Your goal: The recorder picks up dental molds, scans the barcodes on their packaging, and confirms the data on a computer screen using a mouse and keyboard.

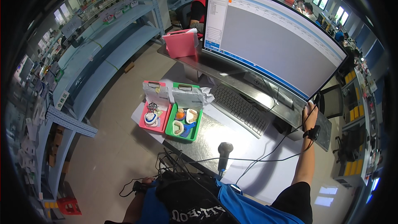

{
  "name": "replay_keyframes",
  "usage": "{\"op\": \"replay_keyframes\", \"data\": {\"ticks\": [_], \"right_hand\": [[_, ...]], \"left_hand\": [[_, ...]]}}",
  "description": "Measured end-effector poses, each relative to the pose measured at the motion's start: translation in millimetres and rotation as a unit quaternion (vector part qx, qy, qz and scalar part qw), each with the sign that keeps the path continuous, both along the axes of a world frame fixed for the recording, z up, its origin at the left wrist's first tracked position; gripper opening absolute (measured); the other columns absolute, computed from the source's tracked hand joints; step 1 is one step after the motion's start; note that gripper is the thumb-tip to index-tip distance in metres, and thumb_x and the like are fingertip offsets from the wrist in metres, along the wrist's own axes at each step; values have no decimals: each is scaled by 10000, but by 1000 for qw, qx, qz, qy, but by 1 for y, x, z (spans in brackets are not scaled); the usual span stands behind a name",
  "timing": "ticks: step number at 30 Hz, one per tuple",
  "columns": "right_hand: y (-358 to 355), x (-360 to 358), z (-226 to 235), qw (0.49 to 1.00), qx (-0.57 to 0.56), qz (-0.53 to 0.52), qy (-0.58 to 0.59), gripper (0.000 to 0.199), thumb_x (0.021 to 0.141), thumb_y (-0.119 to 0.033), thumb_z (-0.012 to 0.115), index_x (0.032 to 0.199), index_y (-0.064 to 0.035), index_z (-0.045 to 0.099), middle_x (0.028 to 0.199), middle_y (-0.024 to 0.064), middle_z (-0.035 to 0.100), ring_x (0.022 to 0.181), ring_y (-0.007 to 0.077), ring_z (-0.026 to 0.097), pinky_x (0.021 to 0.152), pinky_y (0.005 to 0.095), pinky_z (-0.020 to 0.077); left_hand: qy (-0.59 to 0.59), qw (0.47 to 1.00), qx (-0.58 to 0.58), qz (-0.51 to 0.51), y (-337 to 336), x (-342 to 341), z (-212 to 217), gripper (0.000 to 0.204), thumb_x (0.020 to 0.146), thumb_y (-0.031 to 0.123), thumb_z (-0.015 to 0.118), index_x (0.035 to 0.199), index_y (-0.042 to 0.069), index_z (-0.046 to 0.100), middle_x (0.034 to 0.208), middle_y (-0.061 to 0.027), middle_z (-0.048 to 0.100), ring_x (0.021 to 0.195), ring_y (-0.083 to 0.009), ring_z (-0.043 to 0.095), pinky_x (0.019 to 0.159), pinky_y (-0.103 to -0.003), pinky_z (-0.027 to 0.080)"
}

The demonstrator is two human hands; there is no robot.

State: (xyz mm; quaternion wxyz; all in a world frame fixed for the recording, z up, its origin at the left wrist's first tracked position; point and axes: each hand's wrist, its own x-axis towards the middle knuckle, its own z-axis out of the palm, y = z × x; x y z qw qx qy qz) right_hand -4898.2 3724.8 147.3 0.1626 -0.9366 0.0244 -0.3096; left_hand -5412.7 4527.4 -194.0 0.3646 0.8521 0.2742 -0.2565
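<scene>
My right hand (310, 115) reaches forward to the desk's right end, below the monitor's lower right corner. Its fingers are curled, and whatever lies under them is hidden. Low on the left, beside my body, my left hand (148, 180) shows only in part, its fingers mostly hidden by the wrist device and cables. A green tray (182, 136) holds several dental models (191, 116) and a blue dental impression tray (189, 127). In the pink tray (159, 129) beside it sits a white and blue dental model (151, 119) with metal pieces behind. Clipped, bagged papers (184, 96) stand at the trays' backs.
A black handheld scanner (224, 153) stands before me on the desk, with cables crossing nearby. The keyboard (240, 110) lies below a large monitor (273, 37). A pink folder (181, 43) stands behind. Metal shelving (99, 58) lines the left; a red stool (69, 206) is on the floor.
</scene>
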Motion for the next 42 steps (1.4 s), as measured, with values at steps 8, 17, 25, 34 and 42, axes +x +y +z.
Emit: {"op": "replay_keyframes", "data": {"ticks": [8,17,25,34,42], "right_hand": [[-5,-1,-2,999,28,6,-14,383,907,-120,639,1267,6,605,1242,235,606,1196,392,592,1032,419,457],[-4,3,-4,1000,16,8,-6,383,907,-122,638,1276,-24,611,1253,227,596,1192,388,593,1029,420,461],[-7,5,-4,1000,13,10,-4,391,899,-143,639,1277,-46,619,1260,231,580,1202,400,578,1036,432,457],[-5,0,-6,1000,17,6,-1,391,894,-132,636,1272,-35,618,1255,231,582,1182,405,585,1028,432,459],[14,-5,4,958,104,-96,-250,355,972,-236,637,1243,-7,630,1185,194,643,1091,328,622,941,412,487]], "left_hand": [[-48,998,21,-27,-1,5,-4,363,939,398,554,961,80,726,949,-140,731,915,-298,688,840,-415,524],[1,999,22,-50,-7,6,15,425,917,456,523,1062,133,757,1064,-149,738,1040,-332,684,926,-431,510],[16,1000,5,-4,-9,11,19,419,924,439,520,1041,107,748,1050,-152,740,1025,-332,687,914,-433,506],[-1,999,26,23,-8,3,15,454,896,474,534,949,74,742,915,-164,740,923,-338,704,833,-441,513],[-51,956,202,-206,-4,-8,5,395,843,463,679,1019,117,752,954,-115,757,923,-328,716,816,-456,558]]}}
